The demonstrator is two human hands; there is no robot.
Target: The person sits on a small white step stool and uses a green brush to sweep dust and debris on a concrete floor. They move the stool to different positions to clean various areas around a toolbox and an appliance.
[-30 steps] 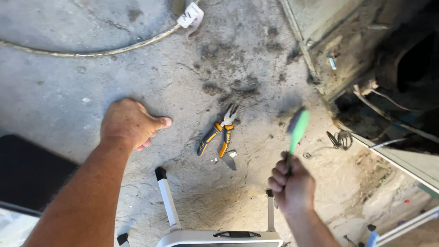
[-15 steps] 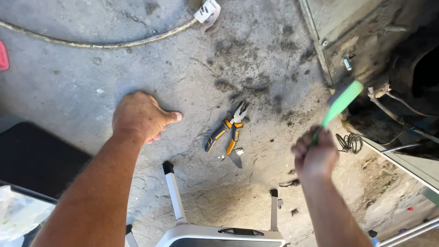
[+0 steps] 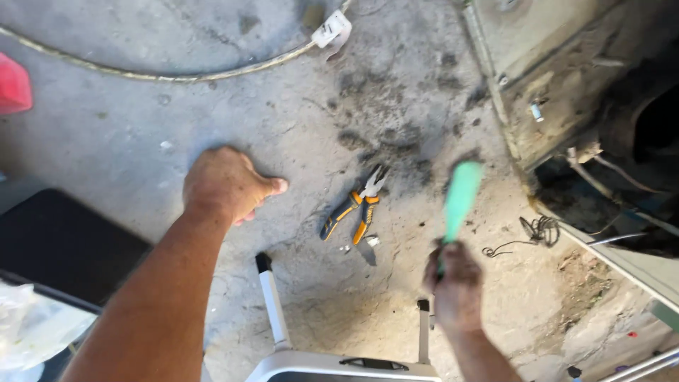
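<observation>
Item 1, nearest: white metal frame with black-capped legs point(image 3: 272, 304), at the bottom edge between the two forearms.

Item 2: right hand point(image 3: 456, 283), fingers curled tight around the lower end of a green-handled tool point(image 3: 461, 194). The green handle rises up and slightly right from the fist, blurred; its working tip is not visible. Long axis runs roughly near to far.

Item 3: left hand point(image 3: 225, 182), knuckles up, resting on the grey concrete floor point(image 3: 141, 127), thumb pointing right, remaining fingers tucked under; it holds nothing.

Item 4: orange-and-black-handled pliers point(image 3: 356, 206) lying flat on the floor between the two hands, steel nose pointing up and right, handles spread toward the viewer. They lie left of the right fist and right of the left thumb, the right hand a little nearer. Small white scrap point(image 3: 372, 241) just beside the handles.

Item 5: coil of dark wire point(image 3: 539, 230), right of the tool.

Item 6, farthest: pale cable with white tag point(image 3: 331, 30); red object point(image 3: 13, 85) at left edge; open, grimy appliance casing point(image 3: 559, 106), holding loose wires.
</observation>
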